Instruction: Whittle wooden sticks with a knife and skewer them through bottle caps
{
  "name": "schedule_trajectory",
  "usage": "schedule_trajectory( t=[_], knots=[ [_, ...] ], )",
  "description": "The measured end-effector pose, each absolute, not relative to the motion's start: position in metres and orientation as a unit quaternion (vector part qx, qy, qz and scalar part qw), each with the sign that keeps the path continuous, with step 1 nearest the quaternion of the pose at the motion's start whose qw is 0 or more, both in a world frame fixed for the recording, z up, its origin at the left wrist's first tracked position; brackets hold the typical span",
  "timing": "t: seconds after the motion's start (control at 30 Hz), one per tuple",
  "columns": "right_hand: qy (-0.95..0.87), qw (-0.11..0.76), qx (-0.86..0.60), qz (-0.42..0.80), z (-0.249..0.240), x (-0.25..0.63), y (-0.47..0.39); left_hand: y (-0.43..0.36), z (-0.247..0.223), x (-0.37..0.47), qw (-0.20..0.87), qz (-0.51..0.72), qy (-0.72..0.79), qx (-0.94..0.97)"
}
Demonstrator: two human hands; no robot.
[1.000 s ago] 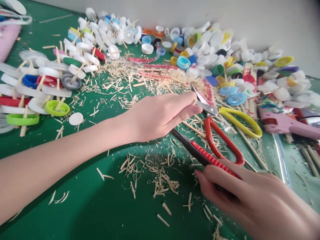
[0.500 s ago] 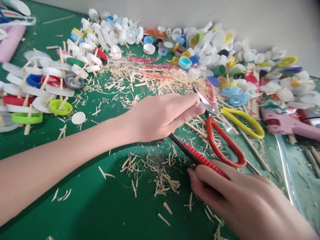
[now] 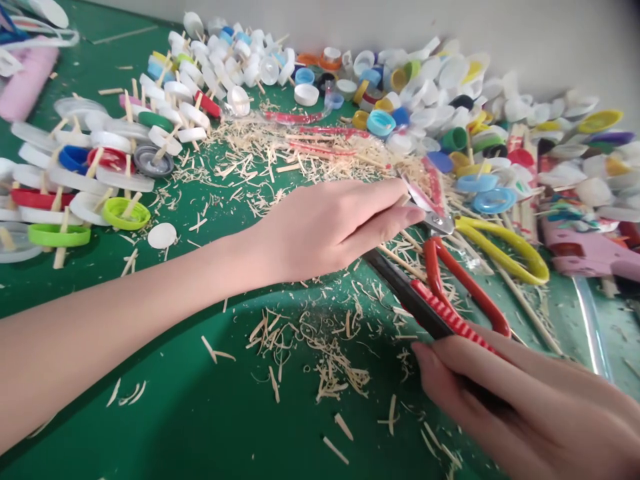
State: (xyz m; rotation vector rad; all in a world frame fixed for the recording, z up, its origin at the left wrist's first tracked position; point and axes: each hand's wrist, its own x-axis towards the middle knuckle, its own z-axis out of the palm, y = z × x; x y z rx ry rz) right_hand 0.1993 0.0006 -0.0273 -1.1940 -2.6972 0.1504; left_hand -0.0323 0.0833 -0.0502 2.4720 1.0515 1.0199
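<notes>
My left hand is in the middle, back upward, fingers pressed together. What it holds, if anything, is hidden beneath it. My right hand, at the lower right, is wrapped round a black and red cutter, whose front end reaches up under my left hand. Just beyond my left fingertips lie scissors with one yellow and one red handle loop, the red loop partly behind the cutter. Thin wood shavings lie on the green table below my left hand.
Bottle caps on sticks fill the left side. Loose caps are heaped along the back wall. A pink glue gun lies at the right beside a clear glue stick. A white disc sits near my left forearm.
My right hand and the cutter have moved right and slightly down, away from my left hand. The view has shifted a little. My left hand keeps its pose.
</notes>
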Motion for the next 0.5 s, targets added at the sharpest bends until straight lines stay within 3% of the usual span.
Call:
schedule_trajectory(
  t=[0.5],
  knots=[
    [-0.934,0.07,-0.349,0.03,-0.0313,0.1976,0.0065,0.0811,-0.0481,-0.032,0.114,0.338,0.383,0.852]
  ],
)
